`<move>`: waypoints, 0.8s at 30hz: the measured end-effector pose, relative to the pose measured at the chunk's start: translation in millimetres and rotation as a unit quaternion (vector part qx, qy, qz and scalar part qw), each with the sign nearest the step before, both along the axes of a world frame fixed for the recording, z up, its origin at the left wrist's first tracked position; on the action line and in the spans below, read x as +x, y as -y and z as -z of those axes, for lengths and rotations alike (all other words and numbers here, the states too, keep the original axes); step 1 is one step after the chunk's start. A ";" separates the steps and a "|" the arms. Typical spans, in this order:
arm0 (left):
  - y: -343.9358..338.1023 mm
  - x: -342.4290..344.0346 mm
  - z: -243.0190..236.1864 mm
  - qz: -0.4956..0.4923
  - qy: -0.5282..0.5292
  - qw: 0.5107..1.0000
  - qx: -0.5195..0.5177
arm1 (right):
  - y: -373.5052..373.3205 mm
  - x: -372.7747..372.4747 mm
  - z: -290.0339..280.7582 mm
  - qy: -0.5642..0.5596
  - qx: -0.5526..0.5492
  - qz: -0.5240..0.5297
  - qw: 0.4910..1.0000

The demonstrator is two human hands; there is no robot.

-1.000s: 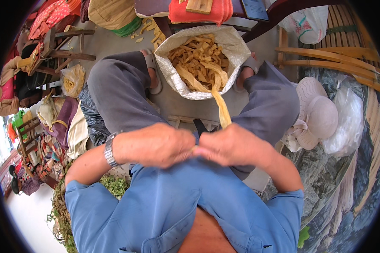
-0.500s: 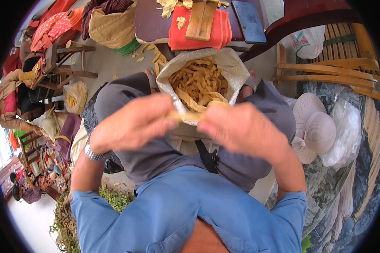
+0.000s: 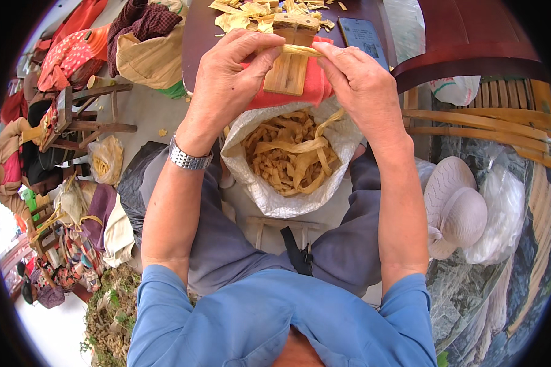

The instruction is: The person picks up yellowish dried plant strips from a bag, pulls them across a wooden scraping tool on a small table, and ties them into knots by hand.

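My left hand and my right hand each pinch a short stretch of a pale yellow twisted strip, which looks like dried husk. It is held level over a wooden block that lies on a folded red towel. From under my right hand the strip runs down into a white woven sack between my knees. A loose pile of long, flat tan strip fills the sack. Loose dry yellow pieces lie behind the block on the dark table.
A phone lies on the table's right side. To the right are a dark red chair, a bamboo seat and a pale sun hat. Another person sits at far left, near a wooden stool.
Both hands have moved away from me, from above the sack's near rim up to the wooden block, carrying the strip. More of the sack and its contents now shows.
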State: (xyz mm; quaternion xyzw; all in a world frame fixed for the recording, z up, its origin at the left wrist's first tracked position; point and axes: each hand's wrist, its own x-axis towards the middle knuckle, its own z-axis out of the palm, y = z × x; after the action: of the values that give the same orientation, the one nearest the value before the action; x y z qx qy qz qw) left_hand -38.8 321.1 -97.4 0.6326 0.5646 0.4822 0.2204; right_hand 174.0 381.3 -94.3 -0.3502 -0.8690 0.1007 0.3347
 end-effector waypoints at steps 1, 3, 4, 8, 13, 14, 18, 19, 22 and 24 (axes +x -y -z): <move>-1.4 1.3 -3.7 -0.006 -0.006 1.000 -0.002 | -3.4 -1.4 1.3 -0.002 0.011 0.004 1.000; -5.0 1.4 -4.0 -0.020 -0.020 1.000 -0.005 | -8.9 -3.7 5.5 -0.005 0.025 0.008 1.000; -7.5 0.2 -2.9 -0.028 -0.027 0.999 -0.007 | -11.1 -4.6 9.0 -0.005 0.027 0.009 1.000; -7.7 0.1 5.4 -0.059 0.018 0.996 -0.065 | -7.4 -11.4 14.2 -0.002 -0.001 0.015 1.000; -8.0 6.1 20.2 -0.077 -0.109 0.990 -0.033 | -2.3 -9.3 22.9 0.080 -0.059 0.046 0.994; -5.4 5.6 21.9 -0.094 -0.151 0.983 -0.042 | -0.5 -8.5 25.3 0.124 -0.076 0.062 0.987; 5.5 -8.9 20.5 -0.112 -0.089 0.987 -0.077 | -0.4 9.2 26.7 0.088 -0.078 0.050 0.992; 7.6 -10.5 18.7 -0.113 -0.036 0.989 -0.083 | 5.8 6.9 24.6 0.043 -0.138 0.037 0.989; 13.8 -9.9 8.0 -0.016 0.163 0.973 -0.165 | 19.6 -1.7 6.0 -0.097 -0.337 0.011 0.936; 18.5 -5.8 0.5 0.041 0.286 0.935 -0.207 | 18.8 -5.2 -7.9 -0.196 -0.490 0.009 0.849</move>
State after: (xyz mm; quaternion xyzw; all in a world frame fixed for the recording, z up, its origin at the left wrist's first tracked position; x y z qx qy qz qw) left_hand -44.6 302.6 -97.9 0.4308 0.5386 0.5056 0.5184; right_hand 168.8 362.4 -86.4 -0.4491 -0.6204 0.5771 0.2835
